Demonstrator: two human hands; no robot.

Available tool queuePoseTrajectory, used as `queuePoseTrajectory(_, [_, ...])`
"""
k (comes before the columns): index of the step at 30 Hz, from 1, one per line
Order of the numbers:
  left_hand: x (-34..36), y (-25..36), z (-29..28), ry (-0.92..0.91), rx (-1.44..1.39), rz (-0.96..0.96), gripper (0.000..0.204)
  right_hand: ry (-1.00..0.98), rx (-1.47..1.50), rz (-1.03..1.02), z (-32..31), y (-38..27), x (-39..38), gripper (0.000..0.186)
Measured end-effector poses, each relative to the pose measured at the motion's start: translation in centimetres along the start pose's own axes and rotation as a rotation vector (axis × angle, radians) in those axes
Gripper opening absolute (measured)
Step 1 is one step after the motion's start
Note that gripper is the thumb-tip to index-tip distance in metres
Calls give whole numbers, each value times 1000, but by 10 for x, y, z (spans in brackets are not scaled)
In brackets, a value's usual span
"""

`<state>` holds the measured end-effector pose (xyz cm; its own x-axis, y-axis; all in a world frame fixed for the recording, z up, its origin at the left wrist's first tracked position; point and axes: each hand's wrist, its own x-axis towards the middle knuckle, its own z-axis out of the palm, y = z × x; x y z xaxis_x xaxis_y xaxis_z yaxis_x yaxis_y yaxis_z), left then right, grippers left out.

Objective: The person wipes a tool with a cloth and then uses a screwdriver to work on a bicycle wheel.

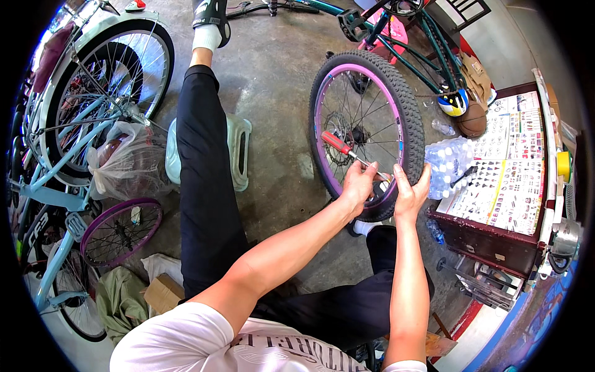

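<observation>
A bicycle wheel [399, 118] with a knobbly black tyre and purple rim [318, 118] stands tilted in front of me. A disc brake rotor [335, 127] shows behind its spokes. My left hand [359, 186] is closed around the metal shaft of a screwdriver [335, 142], whose red handle points up and away across the spokes. The screwdriver's tip is hidden near my fingers. My right hand [411, 193] grips the tyre at the near right, thumb towards the rim and fingers around the outer tread. A small pale piece by the rim between my hands is too small to name.
At left stand a light-blue bicycle [59, 197], a stuffed plastic bag [127, 164] and a purple-rimmed wheel [88, 243]. A pale green stool [242, 152] is beside my leg. At right are bottles [447, 162], a dark cabinet [480, 239], a basketball [472, 119] and a teal bicycle frame [406, 53].
</observation>
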<state>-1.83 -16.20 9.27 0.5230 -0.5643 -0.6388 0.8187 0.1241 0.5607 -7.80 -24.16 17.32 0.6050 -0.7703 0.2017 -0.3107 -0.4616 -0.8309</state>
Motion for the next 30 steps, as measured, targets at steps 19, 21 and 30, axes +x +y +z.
queuePoseTrajectory(19, [5, -3, -3, -14, 2, -7, 23, 1, 5, -5, 1, 1, 1, 38])
queuePoseTrajectory(21, [5, -2, -2, -12, 0, -9, 23, -2, 9, 5, 1, 1, 1, 38])
queuePoseTrajectory(30, [7, -3, -3, -37, 16, -19, 26, 0, 20, 24, 2, 1, 2, 41])
